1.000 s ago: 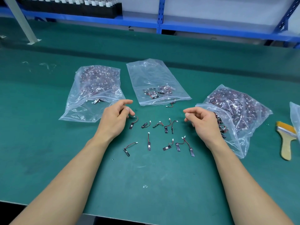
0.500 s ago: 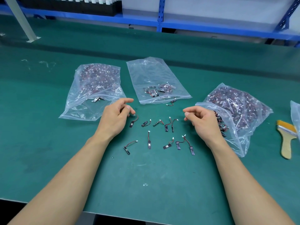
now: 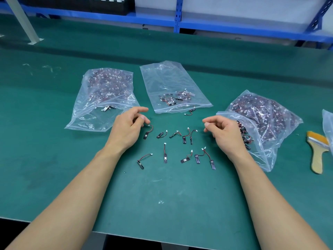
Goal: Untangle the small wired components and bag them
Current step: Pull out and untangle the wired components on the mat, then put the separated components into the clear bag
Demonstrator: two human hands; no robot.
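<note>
Several small wired components [image 3: 165, 155], black strips with red-black leads and white plugs, lie separated on the green mat between my hands. My left hand [image 3: 128, 127] hovers with loosely curled fingers, holding nothing, just left of the leftmost component [image 3: 148, 132]. My right hand [image 3: 223, 131] is likewise relaxed and empty, beside the mouth of the full right bag [image 3: 268, 121]. A nearly empty middle bag [image 3: 173, 83] holds several components, with one more [image 3: 190, 112] lying at its mouth. A full left bag [image 3: 102, 98] lies behind my left hand.
A wooden-handled brush [image 3: 317, 152] lies at the right, next to the edge of another plastic bag [image 3: 328, 123]. A blue shelf frame [image 3: 178, 18] runs along the back. The table's front edge [image 3: 162, 239] is near my elbows.
Both hands have stayed almost still; the view shifted slightly. No component was picked up or moved.
</note>
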